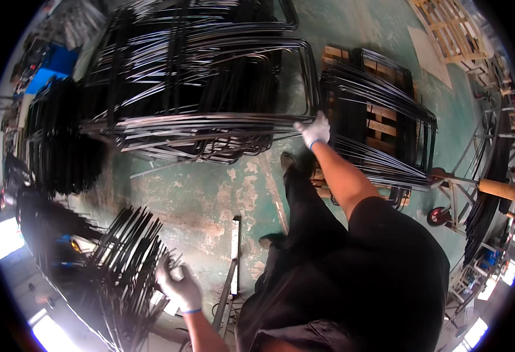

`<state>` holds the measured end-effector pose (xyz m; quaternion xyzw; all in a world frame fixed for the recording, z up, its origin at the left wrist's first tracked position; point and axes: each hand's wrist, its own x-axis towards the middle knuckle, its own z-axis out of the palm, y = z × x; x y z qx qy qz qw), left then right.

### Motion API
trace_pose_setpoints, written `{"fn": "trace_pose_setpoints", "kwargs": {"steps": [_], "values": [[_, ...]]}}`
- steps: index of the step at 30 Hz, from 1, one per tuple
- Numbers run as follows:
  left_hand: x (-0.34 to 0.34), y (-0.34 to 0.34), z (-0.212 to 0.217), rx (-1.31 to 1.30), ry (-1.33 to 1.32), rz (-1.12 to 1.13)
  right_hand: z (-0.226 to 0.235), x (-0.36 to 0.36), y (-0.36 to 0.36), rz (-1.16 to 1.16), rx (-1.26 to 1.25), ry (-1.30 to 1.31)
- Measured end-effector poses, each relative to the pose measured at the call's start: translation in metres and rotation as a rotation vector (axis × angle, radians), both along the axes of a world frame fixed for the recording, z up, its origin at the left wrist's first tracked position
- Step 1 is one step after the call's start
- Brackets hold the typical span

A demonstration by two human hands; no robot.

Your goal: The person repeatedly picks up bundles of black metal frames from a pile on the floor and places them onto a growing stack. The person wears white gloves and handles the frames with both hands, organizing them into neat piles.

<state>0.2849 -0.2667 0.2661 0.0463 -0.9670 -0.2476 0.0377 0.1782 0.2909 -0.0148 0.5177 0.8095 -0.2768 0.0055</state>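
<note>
At the corner of a black tubular metal frame (pixel 313 76), my right hand (pixel 315 130) in a white glove is closed round the tube, its thumb on the left side. The frame lies on top of a large stack of similar frames (pixel 210 123). Some of its fingers are hidden behind the tube. My left hand (pixel 178 287), also gloved in white, is held low on the left with thumb and fingers apart and nothing in it. It is nearest to a dense bundle of thin black rods (pixel 128 240); whether the fingertips touch them I cannot tell.
Right of my right hand, more black frames (pixel 386 88) lie on a wooden pallet (pixel 380 126). A metal bar (pixel 235 252) stands near my feet. A wheeled metal cart (pixel 439 216) is at the right. Hanging dark pieces (pixel 63 141) fill the left side.
</note>
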Motion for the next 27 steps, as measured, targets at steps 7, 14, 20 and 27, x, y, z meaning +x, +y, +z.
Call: {"fn": "trace_pose_setpoints", "kwargs": {"steps": [7, 14, 20, 27], "values": [[-0.191, 0.268, -0.109, -0.005, -0.132, -0.658, -0.141, -0.062, 0.179, -0.045, -0.877, 0.439], [-0.301, 0.408, -0.184, 0.17, -0.45, -0.617, -0.115, -0.076, 0.199, -0.262, -1.887, 0.768], [-0.293, 0.47, -0.264, 0.416, -0.856, -0.451, -0.129, -0.032, 0.167, -0.173, -1.964, 0.954], [-0.224, 0.48, -0.276, 0.762, -1.078, -0.34, -0.021, 0.114, 0.135, -0.399, -1.938, 0.977]]}}
